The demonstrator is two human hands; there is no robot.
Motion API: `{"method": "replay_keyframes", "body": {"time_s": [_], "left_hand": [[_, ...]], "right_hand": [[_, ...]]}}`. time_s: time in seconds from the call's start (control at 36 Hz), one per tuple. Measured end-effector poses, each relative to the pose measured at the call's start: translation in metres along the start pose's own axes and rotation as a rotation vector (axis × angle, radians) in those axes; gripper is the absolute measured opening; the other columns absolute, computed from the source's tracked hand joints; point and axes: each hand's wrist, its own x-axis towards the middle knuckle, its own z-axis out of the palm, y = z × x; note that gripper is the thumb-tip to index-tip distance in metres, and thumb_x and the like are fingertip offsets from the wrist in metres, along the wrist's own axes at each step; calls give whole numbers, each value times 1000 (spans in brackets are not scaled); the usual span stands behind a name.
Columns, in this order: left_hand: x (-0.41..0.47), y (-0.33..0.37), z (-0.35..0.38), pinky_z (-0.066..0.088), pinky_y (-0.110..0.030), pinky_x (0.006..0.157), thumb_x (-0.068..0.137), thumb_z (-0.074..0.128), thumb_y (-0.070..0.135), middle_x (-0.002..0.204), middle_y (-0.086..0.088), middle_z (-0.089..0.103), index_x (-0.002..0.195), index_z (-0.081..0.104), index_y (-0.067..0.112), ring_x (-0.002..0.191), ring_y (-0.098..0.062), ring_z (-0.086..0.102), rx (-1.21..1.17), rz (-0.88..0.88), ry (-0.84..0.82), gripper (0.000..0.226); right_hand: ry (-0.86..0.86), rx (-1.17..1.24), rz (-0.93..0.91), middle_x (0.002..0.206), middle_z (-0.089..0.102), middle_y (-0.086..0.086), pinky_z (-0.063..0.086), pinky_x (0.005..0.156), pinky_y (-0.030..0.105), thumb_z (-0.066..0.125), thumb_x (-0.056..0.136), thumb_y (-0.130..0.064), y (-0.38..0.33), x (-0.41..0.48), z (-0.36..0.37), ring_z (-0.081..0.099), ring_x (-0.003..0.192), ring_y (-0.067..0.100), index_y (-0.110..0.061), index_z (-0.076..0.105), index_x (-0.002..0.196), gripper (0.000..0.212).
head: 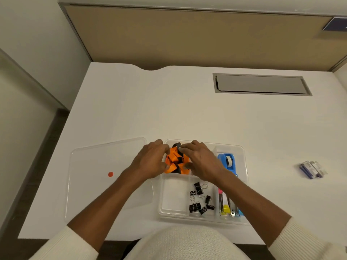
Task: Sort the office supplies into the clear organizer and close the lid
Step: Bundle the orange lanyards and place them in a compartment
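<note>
The clear organizer [244, 166] lies open on the white desk in front of me. In its far-left compartment sits a bundle of orange and black strap [175, 162]. My left hand [152, 162] and my right hand [201, 162] both grip this bundle from either side, fingers curled on it. Several black binder clips [200, 199] lie in the near middle compartment. A blue tape dispenser [228, 162] fills the far-right compartment. Below it lie a yellow item, a pink item and a blue item [228, 209]. The clear lid [105, 177], with a red dot sticker, rests flat to the left of the organizer.
A small pack of staples [312, 168] lies on the desk to the right of the organizer. A grey cable hatch [261, 84] is set into the desk at the back right. A tan partition stands behind the desk. The desk's near edge is at my body.
</note>
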Motion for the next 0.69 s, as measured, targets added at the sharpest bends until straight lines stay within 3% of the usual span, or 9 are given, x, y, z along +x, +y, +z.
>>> {"method": "replay_keyframes", "body": {"time_s": [0.14, 0.22, 0.31, 0.39, 0.5, 0.64, 0.69], "left_hand": [[-3, 3, 10, 56, -37, 77, 79, 87, 35, 105, 4, 62, 107, 68, 23, 91, -21, 63, 98, 112, -70, 36], [-3, 12, 16, 54, -37, 72, 79, 86, 38, 110, 4, 62, 112, 66, 24, 95, -23, 65, 206, 175, -65, 41], [0, 18, 17, 58, -38, 78, 78, 86, 40, 114, 4, 68, 110, 71, 24, 98, -23, 68, 230, 165, -111, 40], [4, 18, 9, 59, -38, 77, 76, 85, 43, 104, 5, 73, 97, 76, 27, 91, -23, 69, 185, 135, -168, 28], [8, 17, 0, 59, -38, 70, 84, 70, 45, 93, 2, 73, 94, 76, 25, 82, -24, 68, 260, 140, -153, 24], [12, 20, -2, 51, -33, 61, 86, 69, 50, 86, 3, 73, 89, 76, 25, 76, -22, 67, 239, 178, -189, 26], [13, 19, -2, 56, -36, 65, 85, 74, 45, 88, 1, 72, 94, 78, 28, 79, -22, 67, 225, 215, -219, 20]], "right_hand": [[-7, -156, -79, 122, 69, 9, 45, 90, 41, 70, 90, -41, -3, 11, 10, 58, 107, 29, -11, 63, 126, 47], [-50, -268, -94, 118, 69, 6, 40, 92, 41, 66, 92, -43, -7, 15, 20, 53, 109, 28, -13, 64, 119, 40], [-72, -331, -92, 109, 70, 6, 41, 90, 43, 68, 89, -46, -10, 17, 24, 55, 106, 29, -12, 69, 107, 39], [-50, -319, -80, 107, 71, 5, 43, 89, 44, 72, 86, -47, -10, 16, 26, 58, 102, 30, -13, 73, 101, 38], [-47, -252, -38, 112, 71, 0, 36, 99, 44, 68, 88, -49, -7, 13, 25, 58, 108, 26, -19, 71, 106, 35], [-10, -162, 25, 113, 73, -3, 23, 116, 47, 68, 91, -30, -7, 2, 19, 64, 109, 22, -23, 71, 112, 22], [-4, -162, 31, 109, 74, -2, 23, 118, 49, 71, 88, -21, -7, -3, 18, 64, 107, 23, -23, 73, 109, 21]]}}
